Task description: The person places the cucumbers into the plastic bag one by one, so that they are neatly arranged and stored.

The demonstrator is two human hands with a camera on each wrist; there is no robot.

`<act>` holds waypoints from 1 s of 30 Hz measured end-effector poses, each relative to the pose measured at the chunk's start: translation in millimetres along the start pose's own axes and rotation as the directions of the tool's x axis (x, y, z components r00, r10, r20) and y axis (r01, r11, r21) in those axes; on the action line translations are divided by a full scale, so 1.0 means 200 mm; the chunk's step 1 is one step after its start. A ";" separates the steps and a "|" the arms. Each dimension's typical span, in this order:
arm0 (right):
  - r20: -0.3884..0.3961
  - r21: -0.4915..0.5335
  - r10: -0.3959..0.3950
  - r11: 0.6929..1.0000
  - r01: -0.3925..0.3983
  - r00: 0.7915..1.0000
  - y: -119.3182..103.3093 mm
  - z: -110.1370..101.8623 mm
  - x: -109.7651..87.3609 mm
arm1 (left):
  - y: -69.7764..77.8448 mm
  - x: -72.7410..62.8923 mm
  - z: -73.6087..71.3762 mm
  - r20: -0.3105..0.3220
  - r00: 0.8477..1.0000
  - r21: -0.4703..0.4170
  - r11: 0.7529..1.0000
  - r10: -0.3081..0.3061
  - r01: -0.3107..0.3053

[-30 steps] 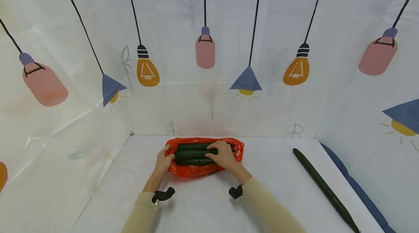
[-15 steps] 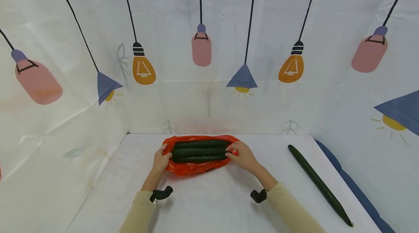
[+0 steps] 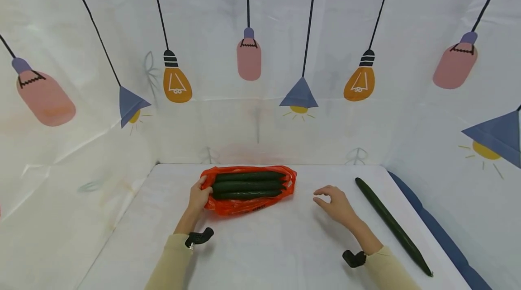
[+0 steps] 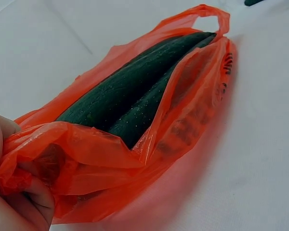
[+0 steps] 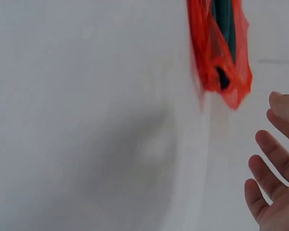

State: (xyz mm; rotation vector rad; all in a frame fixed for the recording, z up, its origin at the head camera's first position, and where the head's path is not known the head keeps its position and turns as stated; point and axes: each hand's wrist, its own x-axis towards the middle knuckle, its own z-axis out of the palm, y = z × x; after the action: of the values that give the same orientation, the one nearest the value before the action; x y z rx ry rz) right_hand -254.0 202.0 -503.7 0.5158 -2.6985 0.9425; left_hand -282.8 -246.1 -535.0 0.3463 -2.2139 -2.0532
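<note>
A red plastic bag (image 3: 236,209) lies on the white table with its mouth spread wide. Inside it, three dark green cucumbers (image 3: 249,186) lie side by side in the head view. My left hand (image 3: 199,197) pinches the bag's left end; the left wrist view shows the film bunched between thumb and fingers (image 4: 36,197). To the right of the bag, my right hand (image 3: 336,205) hovers above the table holding nothing, its fingers loosely bent and apart. Another long cucumber (image 3: 392,226) lies slanted on the table, right of that hand.
The white tabletop (image 3: 260,254) meets a pale sheet wall (image 3: 220,131) printed with hanging lamps. Along the table's right edge runs a blue strip (image 3: 439,238). A dark camera mount sits at each wrist.
My right hand has let go of the bag's right end and moved right, toward the loose cucumber. The left hand keeps its grip on the bag. The head view has shifted slightly.
</note>
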 end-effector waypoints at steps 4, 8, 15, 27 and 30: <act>-0.055 -0.038 0.004 0.999 -0.006 0.998 0.11 -0.09 -0.08 | 0.00 0.00 0.00 0.004 1.000 0.011 1.000 -0.015 0.015; -0.088 -0.077 0.027 0.996 -0.034 0.996 0.21 -0.19 -0.15 | 0.00 0.01 0.00 0.010 1.000 0.019 1.000 -0.010 0.010; -0.109 -0.095 0.105 0.989 -0.116 0.988 0.30 -0.36 -0.24 | 0.01 0.00 0.00 0.003 1.000 0.045 0.999 0.011 -0.011; -0.173 -0.156 0.212 0.958 -0.240 0.962 0.51 -0.52 -0.38 | 0.02 0.02 -0.03 0.029 1.000 0.041 0.999 -0.009 0.008; -0.149 -0.158 0.314 0.929 -0.336 0.938 0.53 -0.53 -0.41 | 0.03 0.01 -0.03 0.038 0.999 0.056 0.998 -0.020 0.018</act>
State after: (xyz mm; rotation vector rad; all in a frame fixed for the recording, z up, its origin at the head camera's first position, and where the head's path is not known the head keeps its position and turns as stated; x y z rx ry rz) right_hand -210.3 368.6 -508.6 -0.0297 -2.7688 0.7604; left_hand -284.5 -252.0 -528.9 0.3370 -2.3025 -2.0281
